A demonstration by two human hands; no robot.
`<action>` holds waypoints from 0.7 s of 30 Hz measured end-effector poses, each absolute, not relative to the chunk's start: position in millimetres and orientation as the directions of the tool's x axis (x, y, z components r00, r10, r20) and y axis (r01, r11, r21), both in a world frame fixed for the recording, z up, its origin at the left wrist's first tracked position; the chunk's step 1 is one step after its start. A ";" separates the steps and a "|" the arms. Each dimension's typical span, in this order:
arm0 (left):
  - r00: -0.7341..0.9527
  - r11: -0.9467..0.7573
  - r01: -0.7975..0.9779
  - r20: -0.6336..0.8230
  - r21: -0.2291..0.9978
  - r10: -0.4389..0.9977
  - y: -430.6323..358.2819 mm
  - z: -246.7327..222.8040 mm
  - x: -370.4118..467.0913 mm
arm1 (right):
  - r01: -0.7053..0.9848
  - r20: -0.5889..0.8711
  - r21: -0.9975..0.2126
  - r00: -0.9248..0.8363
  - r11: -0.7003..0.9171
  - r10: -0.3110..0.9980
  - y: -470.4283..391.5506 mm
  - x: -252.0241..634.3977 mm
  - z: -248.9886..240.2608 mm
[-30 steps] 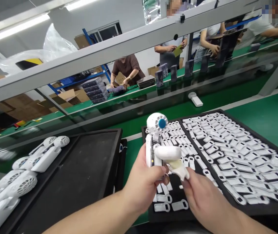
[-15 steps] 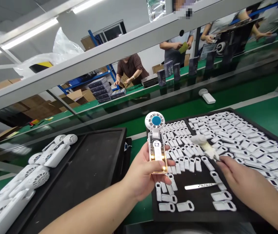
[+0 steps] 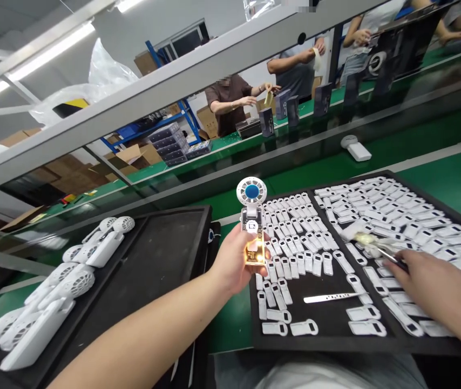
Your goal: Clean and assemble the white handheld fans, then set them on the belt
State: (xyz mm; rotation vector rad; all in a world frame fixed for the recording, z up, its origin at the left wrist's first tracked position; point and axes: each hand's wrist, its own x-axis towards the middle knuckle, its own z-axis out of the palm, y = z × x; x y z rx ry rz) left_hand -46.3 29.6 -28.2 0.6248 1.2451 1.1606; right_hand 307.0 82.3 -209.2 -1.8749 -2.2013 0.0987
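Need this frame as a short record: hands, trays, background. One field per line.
left hand: holding small fan upright, body lit, blue disc on its head
right hand: holding slim tool over right tray; pale item at its tip, blurred
left tray: white fans along left side
right tray: many white covers, perforated metal strip
background: co-workers, stacked boxes
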 end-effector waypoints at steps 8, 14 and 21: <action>-0.296 0.502 -0.133 -0.517 0.855 0.803 111.8 -41.0 -78.6 | 0.881 0.274 -0.162 -0.393 0.445 0.878 55.7 224.9 -179.9; -0.474 0.550 0.056 -0.462 0.834 0.749 193.8 -40.7 -122.9 | 0.887 0.125 -0.161 -0.417 0.433 0.900 57.2 195.4 -188.0; -0.601 0.535 0.180 -0.339 0.825 0.724 223.2 5.1 -176.4 | 0.878 0.064 -0.177 -0.441 0.445 0.895 60.7 198.9 -176.2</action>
